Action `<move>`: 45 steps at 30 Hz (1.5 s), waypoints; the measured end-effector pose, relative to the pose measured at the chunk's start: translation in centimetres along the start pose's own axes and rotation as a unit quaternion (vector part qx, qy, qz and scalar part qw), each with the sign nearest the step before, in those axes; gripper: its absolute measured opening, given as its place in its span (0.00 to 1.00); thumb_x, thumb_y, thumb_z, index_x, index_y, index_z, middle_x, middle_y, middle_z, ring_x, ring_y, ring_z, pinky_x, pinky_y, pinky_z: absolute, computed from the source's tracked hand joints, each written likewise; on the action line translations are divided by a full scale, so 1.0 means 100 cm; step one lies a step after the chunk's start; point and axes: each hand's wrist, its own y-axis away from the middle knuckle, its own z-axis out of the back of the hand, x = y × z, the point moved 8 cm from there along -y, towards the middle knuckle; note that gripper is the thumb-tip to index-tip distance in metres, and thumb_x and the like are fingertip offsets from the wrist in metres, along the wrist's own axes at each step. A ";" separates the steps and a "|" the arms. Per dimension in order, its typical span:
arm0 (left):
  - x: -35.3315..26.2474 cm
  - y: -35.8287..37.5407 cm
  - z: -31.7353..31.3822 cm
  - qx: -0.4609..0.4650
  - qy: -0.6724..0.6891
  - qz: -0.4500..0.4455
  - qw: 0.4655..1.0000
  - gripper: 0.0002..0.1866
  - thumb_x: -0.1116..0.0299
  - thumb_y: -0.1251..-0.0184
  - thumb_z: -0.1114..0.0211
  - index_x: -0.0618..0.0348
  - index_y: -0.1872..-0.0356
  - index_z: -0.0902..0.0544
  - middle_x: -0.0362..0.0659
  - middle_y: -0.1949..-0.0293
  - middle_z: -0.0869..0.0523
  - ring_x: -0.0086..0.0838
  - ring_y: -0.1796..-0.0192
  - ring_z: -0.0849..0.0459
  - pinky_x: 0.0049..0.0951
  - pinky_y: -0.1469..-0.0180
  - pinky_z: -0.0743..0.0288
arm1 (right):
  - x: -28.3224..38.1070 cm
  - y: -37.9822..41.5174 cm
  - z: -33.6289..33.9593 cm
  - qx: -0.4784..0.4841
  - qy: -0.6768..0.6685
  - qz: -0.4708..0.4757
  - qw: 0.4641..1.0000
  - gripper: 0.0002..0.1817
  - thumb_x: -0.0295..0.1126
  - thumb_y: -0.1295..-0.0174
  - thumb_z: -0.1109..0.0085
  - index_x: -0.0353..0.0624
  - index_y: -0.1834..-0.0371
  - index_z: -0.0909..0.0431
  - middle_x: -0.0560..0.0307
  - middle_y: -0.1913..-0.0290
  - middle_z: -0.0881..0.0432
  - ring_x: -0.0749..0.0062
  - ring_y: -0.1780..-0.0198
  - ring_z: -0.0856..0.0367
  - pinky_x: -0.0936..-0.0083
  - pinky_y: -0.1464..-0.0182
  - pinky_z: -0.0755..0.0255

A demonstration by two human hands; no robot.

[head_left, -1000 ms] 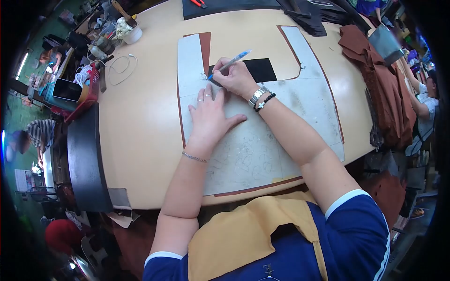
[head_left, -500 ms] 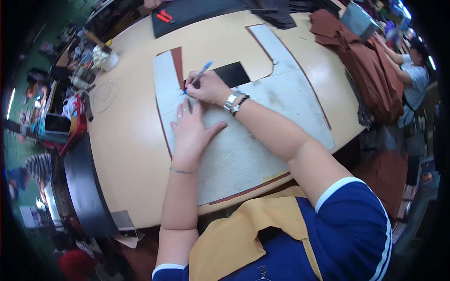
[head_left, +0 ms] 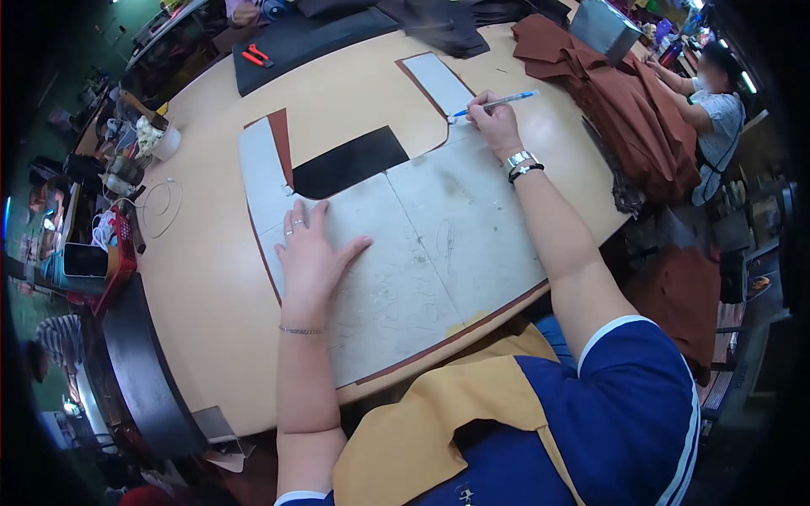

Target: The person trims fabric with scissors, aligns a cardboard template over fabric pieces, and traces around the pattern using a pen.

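While the right hand (head_left: 495,121) pinches a blue pen (head_left: 494,103) with its tip down at the inner edge of the grey template's (head_left: 439,236) right arm, the left hand (head_left: 310,253) lies flat and open on the template's left half, holding nothing. Brown material (head_left: 278,139) peeks out under the template, all on a tan rounded table (head_left: 211,278). Piles of brown fabric (head_left: 633,110) sit at the far right, where another person (head_left: 717,110) works; clutter and a white cup (head_left: 166,143) sit far left. Half a second ago the pen was marking near the left arm, right by the left hand's fingers; now the hands are well apart.
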 end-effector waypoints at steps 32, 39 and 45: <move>-0.005 0.014 -0.002 0.017 -0.020 -0.005 1.000 0.44 0.40 0.47 0.29 0.52 0.32 0.31 0.56 0.27 0.40 0.49 0.24 0.43 0.68 0.32 0.47 | 0.033 0.047 0.058 -0.003 0.136 0.048 0.990 0.13 0.36 0.34 0.41 0.36 0.56 0.22 0.55 0.67 0.15 0.74 0.64 0.19 0.76 0.57 0.25; 0.042 0.051 -0.012 -0.032 0.033 -0.033 0.998 0.45 0.39 0.44 0.32 0.53 0.30 0.35 0.57 0.27 0.39 0.48 0.24 0.43 0.65 0.31 0.49 | 0.057 0.114 0.089 0.082 0.310 -0.004 0.947 0.16 0.34 0.39 0.34 0.36 0.53 0.22 0.52 0.60 0.16 0.70 0.57 0.19 0.76 0.51 0.26; 0.068 0.079 -0.008 -0.078 0.007 0.078 0.994 0.50 0.34 0.42 0.37 0.57 0.27 0.42 0.57 0.25 0.45 0.48 0.22 0.50 0.68 0.29 0.57 | 0.038 0.100 0.104 0.075 0.040 -0.177 0.980 0.25 0.38 0.41 0.31 0.40 0.42 0.24 0.63 0.52 0.21 0.81 0.54 0.24 0.82 0.55 0.31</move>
